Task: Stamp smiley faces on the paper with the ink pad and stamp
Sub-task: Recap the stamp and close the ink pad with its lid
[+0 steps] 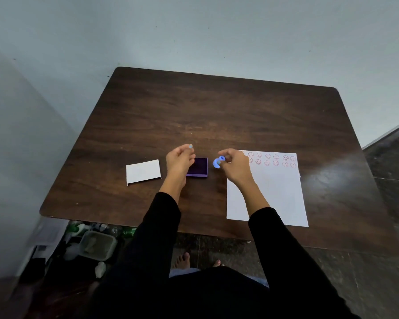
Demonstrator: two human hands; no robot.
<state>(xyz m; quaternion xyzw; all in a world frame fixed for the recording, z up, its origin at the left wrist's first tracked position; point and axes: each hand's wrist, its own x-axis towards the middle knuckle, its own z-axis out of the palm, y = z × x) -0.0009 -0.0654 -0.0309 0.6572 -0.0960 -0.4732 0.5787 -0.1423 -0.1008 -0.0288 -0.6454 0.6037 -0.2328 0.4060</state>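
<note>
A white sheet of paper (274,194) lies at the right of the dark wooden table (217,107), with two rows of red smiley faces (271,159) along its top edge. A purple ink pad (199,168) sits open in the middle. My right hand (234,165) holds a small blue stamp (217,162) in its fingertips, just right of the pad and above the table. My left hand (179,161) rests on the pad's left side, covering part of it, fingers loosely curled with the index finger raised.
A white lid or card (143,172) lies left of the ink pad. Under the table's near left edge are a grey tub (98,245) and bottles (78,229) on the floor. A wall stands behind and to the left.
</note>
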